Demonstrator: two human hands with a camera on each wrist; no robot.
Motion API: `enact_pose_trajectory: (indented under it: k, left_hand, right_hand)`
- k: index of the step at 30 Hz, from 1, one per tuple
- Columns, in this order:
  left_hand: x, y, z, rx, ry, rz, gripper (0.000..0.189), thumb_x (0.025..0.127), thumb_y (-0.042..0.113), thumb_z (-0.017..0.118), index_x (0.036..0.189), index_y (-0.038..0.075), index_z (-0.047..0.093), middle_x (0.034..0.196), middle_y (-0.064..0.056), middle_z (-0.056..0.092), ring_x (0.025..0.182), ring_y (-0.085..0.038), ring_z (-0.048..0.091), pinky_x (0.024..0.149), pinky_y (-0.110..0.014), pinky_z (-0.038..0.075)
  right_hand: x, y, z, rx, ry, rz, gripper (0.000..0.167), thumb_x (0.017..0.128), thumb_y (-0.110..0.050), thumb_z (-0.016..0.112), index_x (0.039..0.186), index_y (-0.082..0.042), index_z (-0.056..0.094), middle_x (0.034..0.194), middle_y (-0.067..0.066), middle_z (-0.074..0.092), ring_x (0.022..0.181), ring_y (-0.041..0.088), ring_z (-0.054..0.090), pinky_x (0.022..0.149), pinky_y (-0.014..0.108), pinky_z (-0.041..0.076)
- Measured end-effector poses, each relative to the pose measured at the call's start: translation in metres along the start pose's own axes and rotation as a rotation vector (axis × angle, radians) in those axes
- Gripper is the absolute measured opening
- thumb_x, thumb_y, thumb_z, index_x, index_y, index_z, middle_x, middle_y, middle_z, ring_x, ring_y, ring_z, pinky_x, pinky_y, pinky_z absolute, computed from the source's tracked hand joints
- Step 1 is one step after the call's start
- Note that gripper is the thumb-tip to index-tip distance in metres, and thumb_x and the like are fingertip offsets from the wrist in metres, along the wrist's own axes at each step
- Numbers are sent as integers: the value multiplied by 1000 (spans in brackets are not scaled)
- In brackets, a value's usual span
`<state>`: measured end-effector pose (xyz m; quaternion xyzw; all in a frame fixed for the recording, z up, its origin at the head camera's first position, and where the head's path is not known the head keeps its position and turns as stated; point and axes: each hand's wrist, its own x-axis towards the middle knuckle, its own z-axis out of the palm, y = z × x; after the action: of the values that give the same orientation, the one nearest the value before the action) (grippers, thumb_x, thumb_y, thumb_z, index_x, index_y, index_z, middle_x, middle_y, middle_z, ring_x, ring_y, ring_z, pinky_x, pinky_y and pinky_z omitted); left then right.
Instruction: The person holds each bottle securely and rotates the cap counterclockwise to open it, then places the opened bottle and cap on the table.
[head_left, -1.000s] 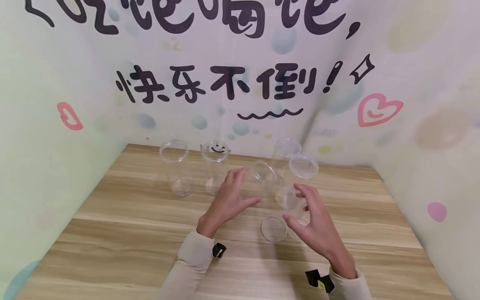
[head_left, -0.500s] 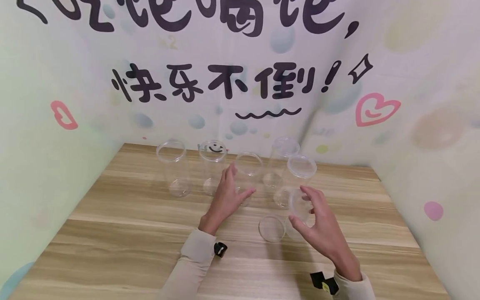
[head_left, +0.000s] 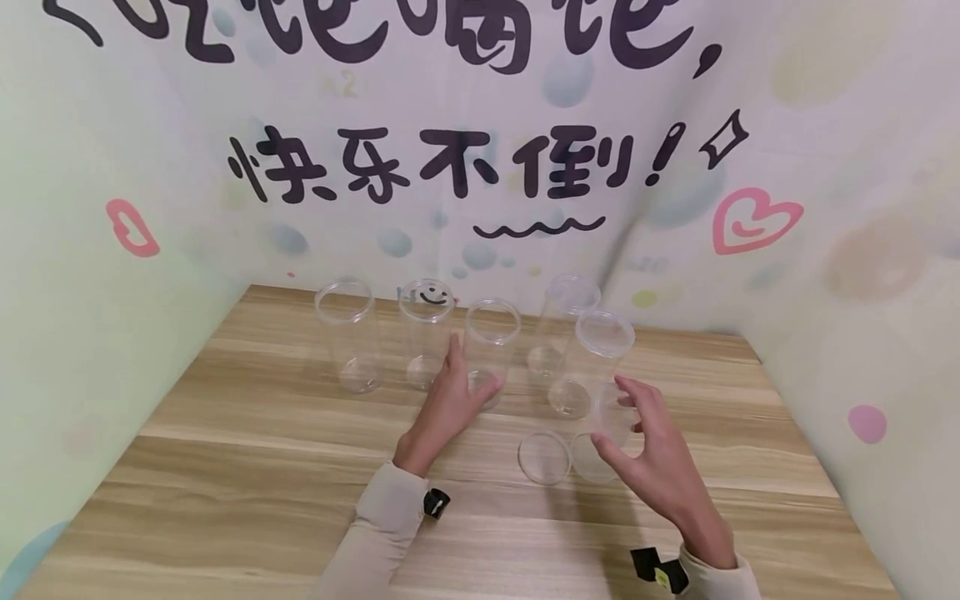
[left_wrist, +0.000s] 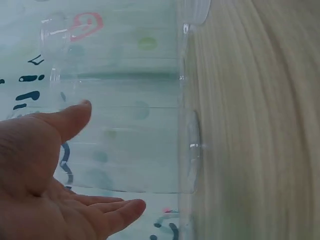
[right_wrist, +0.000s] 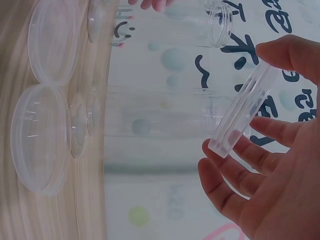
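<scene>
- Left hand [head_left: 446,404]: thumb and fingers spread, fingers fairly straight, set about the lower part of a clear upright jar [head_left: 492,354]; whether skin touches plastic, cannot tell.
- That jar stands on the wood-grain table [head_left: 247,500], rim uncovered, third from the left.
- Right hand [head_left: 660,467]: pinches a clear lid [right_wrist: 245,112] by its edge, thumb on one side, fingertips on the opposite side; lid held tilted above the tabletop, right of the jar by the left hand.
- Two loose lids, a left lid [head_left: 544,457] and a right lid [head_left: 592,458], lie flat on the table in front of the jars, side by side, edges meeting or nearly so.
- Left of the middle jar: two more upright clear jars, the far-left jar [head_left: 352,342] and its neighbour [head_left: 429,343].
- Right of it: a rear jar [head_left: 558,332] and a nearer jar [head_left: 590,367], tops cloudier.
- Behind: pale wall [head_left: 420,100], black lettering, pink heart outlines [head_left: 756,221].
</scene>
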<state>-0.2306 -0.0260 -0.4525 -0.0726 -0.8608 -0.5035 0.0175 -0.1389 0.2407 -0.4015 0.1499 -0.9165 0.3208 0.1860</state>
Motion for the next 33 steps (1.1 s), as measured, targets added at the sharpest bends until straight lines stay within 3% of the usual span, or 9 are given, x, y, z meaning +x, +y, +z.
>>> enact_pose_trajectory:
  k: [4, 7, 10, 13, 15, 17, 21, 27, 33]
  left_hand:
    - [-7, 8, -7, 64, -46, -39, 97, 94, 31, 67, 156, -4, 1, 155, -32, 27, 140, -43, 36, 112, -52, 35]
    - [-15, 17, -14, 162, -71, -64, 85, 94, 30, 64, 151, -12, 16, 133, -38, 51, 119, -42, 57, 97, -51, 48]
    - [-22, 26, -20, 282, -106, -48, 47, 95, 29, 61, 115, -14, 55, 88, -23, 66, 75, -29, 63, 64, -42, 52]
    - [-27, 35, -23, 365, -150, 12, 30, 96, 27, 60, 76, 4, 59, 64, -5, 52, 55, -18, 46, 49, -32, 39]
    - [-29, 40, -22, 387, -175, 56, 27, 97, 27, 60, 80, 7, 64, 66, -2, 56, 57, -17, 50, 51, -31, 41]
    - [-31, 44, -19, 387, -196, 89, 23, 97, 28, 60, 99, 7, 67, 81, -4, 67, 70, -19, 61, 60, -34, 48]
    - [-30, 49, -11, 347, -243, 123, 43, 98, 32, 60, 132, 6, 58, 110, -10, 72, 97, -24, 69, 77, -41, 55]
    - [-24, 46, 5, 295, -263, 189, 54, 99, 30, 59, 145, 8, 44, 124, -11, 67, 104, -25, 67, 82, -42, 54]
    - [-25, 44, 24, 229, -314, 222, 69, 98, 34, 63, 154, 11, 29, 144, -12, 52, 125, -26, 57, 99, -42, 49]
  right_hand:
    - [-1, 2, -1, -7, -2, 2, 72, 80, -10, 78, 143, -5, 45, 134, 12, 51, 113, 25, 55, 77, 26, 47]
    - [-1, 4, -1, -12, -5, 3, 72, 80, -10, 78, 143, -3, 44, 134, 15, 51, 113, 26, 55, 77, 27, 47]
    - [-2, 6, -1, -18, -7, 12, 72, 80, -10, 78, 143, -3, 44, 135, 17, 51, 113, 27, 55, 77, 29, 48]
    - [-3, 8, -1, -22, -10, 24, 72, 81, -11, 78, 143, -3, 43, 134, 17, 51, 113, 27, 55, 76, 32, 49]
    - [-3, 9, 0, -25, -12, 29, 72, 81, -11, 78, 144, -4, 43, 134, 17, 51, 113, 27, 55, 76, 33, 49]
    - [-3, 10, 0, -27, -14, 34, 72, 81, -12, 77, 144, -5, 44, 134, 16, 51, 113, 27, 55, 76, 33, 49]
    - [-4, 12, 1, -32, -16, 40, 72, 81, -12, 77, 144, -6, 44, 134, 16, 51, 113, 27, 55, 77, 32, 49]
    - [-5, 15, 2, -40, -27, 53, 72, 83, -14, 76, 146, -7, 43, 135, 15, 50, 114, 28, 56, 78, 36, 51]
    - [-6, 18, 2, -44, -39, 50, 73, 83, -13, 76, 148, -11, 43, 134, 17, 49, 111, 32, 57, 76, 39, 51]
